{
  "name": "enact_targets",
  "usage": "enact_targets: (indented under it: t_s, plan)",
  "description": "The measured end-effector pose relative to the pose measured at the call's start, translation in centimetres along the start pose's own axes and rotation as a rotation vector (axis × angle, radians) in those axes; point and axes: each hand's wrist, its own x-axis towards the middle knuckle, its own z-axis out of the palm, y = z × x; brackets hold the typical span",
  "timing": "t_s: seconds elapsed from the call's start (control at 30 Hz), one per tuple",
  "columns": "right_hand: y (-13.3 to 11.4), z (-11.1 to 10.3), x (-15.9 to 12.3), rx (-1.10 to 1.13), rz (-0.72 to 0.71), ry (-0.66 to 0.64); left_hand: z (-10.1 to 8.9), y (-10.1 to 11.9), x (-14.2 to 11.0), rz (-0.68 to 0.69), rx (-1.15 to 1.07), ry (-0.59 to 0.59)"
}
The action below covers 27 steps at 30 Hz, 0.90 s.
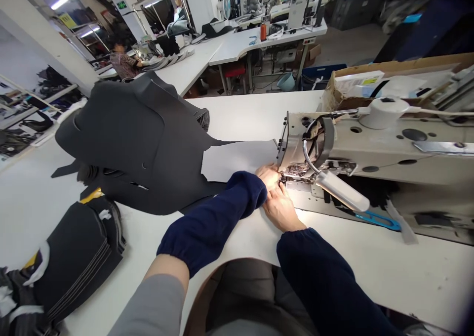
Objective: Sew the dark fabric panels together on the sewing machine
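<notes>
A light grey fabric panel (237,159) lies flat on the table, its right end reaching the needle area of a sewing machine (296,170). My left hand (268,176) grips that end beside the presser foot, its fingers bent and partly hidden. Just in front, my right hand (282,208) has its fingers drawn together at the panel's near edge, the tips close to the foot and touching the left hand. What lies under the right fingers is mostly hidden. A lamp (342,190) with a flexible neck lights the spot.
A heap of large dark panels (129,128) covers the table to the left, touching the grey panel. Nearer me lies a stack of stitched dark pieces (79,252). Blue thread snips (377,220) rest by the machine bed. An open cardboard box (403,71) stands behind the machine. Another person (126,62) sits far left.
</notes>
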Motion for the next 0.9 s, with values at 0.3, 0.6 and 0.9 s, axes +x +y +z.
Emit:
enact_targets:
  t_s: [0.3,0.6,0.9]
  plan:
    - [-3.4,-2.6,-6.7,0.027,0.016,0.012,-0.6,0.7,-1.5,-0.014,0.037,0.031]
    - [-3.6,-2.0,-8.5,0.031,-0.060,0.125,1.7,-1.0,-5.9,-0.518,-0.182,0.025]
    - [-5.1,-4.5,-10.3,0.567,0.220,0.073,0.8,-0.3,-7.9,-0.543,-0.176,-0.020]
